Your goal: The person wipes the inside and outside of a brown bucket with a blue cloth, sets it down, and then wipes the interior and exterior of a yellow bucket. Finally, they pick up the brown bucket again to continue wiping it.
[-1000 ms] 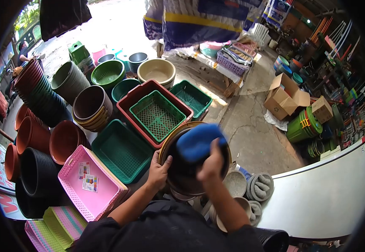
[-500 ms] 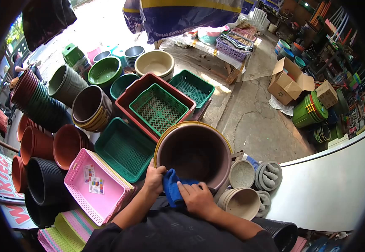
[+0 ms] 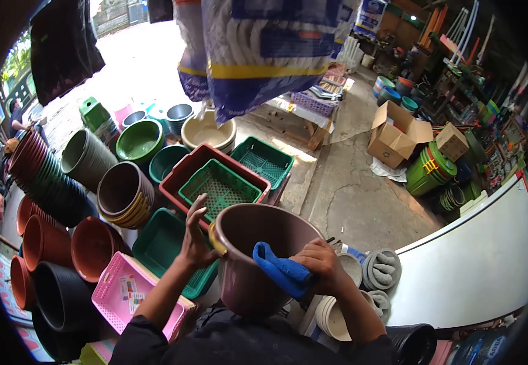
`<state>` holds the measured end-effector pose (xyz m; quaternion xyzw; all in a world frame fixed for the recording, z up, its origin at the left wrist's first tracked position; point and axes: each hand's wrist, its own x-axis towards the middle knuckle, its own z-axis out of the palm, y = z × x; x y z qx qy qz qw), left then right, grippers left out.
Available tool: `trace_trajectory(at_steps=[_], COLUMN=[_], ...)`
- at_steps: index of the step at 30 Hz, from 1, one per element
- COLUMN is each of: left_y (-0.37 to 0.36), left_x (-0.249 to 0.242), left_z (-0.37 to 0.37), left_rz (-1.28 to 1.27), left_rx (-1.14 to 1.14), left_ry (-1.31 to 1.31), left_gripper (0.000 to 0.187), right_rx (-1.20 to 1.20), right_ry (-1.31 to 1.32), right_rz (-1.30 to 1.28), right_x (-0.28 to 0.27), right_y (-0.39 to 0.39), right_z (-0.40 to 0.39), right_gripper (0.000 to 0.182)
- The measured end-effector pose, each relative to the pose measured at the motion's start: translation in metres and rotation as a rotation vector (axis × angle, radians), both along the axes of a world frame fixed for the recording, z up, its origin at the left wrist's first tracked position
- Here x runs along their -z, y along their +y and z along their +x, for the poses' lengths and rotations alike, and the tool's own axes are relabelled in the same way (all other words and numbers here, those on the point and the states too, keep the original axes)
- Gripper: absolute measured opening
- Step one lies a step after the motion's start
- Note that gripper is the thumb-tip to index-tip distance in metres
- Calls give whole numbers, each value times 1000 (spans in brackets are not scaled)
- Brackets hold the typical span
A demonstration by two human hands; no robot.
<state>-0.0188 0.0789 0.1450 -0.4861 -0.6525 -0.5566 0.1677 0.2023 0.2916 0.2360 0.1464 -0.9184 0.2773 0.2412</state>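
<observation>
A brown plastic bucket (image 3: 246, 277) stands upright close in front of my body, its mouth facing up and away. My right hand (image 3: 328, 264) is closed around a blue cloth (image 3: 282, 271), which hangs over the near right side of the bucket. The fingers also rest by the right rim. On the other side, my left hand (image 3: 196, 237) has its fingers spread, with the thumb side near the yellow handle fitting (image 3: 218, 238). The floor of the bucket is hidden from this angle.
Green baskets (image 3: 221, 185), a red-brown tub (image 3: 173, 182) and a pink basket (image 3: 115, 298) lie ahead and left. Stacked pots (image 3: 63, 298) stand far left. Grey stone mortars (image 3: 382, 269) sit right, beside a white surface (image 3: 465, 267). Plastic-wrapped goods (image 3: 270, 67) hang overhead.
The bucket has tipped more upright and lowered in view. My left hand has come off the rim and opened, while my right hand has moved right with the blue cloth. The view has tilted up.
</observation>
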Motion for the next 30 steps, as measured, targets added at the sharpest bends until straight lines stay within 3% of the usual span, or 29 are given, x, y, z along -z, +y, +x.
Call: trace_trajectory(at_steps=[2, 3, 6, 8, 10, 12, 14, 16, 17, 19, 22, 23, 26, 30], left_y=[3, 14, 33, 45, 52, 63, 71, 78, 80, 85, 90, 92, 92, 87], left_x=[-33, -37, -33, -37, -38, -47, -55, -48, -44, -51, -65, -69, -47, -32], left_z=[-26, -33, -50, -36, -28, -14, 0, 11, 17, 31, 50, 54, 44, 35], left_rz=[-322, -288, -333, -264, -449, -422, -664, -700, -738, -785, -786, -802, -827, -440], left_rx=[225, 275, 477, 477, 358, 381, 340, 466, 561, 710, 773, 730, 716, 768], left_ry=[217, 288, 228, 172, -64, -94, -429, -540, -572, -583, -784, -836, -863, -956], left_gripper=[73, 47, 32, 31, 35, 32, 28, 25, 26, 29, 27, 29, 33, 32], right_rx=[28, 38, 258, 366, 578, 619, 642, 423, 432, 458, 405, 368, 289, 257], right_ry=[12, 19, 116, 169, 227, 260, 51, -69, -63, -305, -354, -424, -453, -385], right_rz=[-22, -56, -177, -203, -180, -169, -295, -236, -243, 124, 201, 250, 162, 18], right_x=[-7, -10, -4, 3, 5, 10, 25, 40, 40, 25, 17, 14, 3, 16], right_y=[6, 10, 33, 47, 54, 45, 17, -5, -15, -36, -23, -14, 18, 83], right_z=[-1, 0, 3, 10, 22, 39, 50, 50, 48, 48, 45, 47, 45, 40], right_gripper=[33, 32, 31, 32, 34, 34, 52, 68, 68, 69, 72, 81, 90, 88])
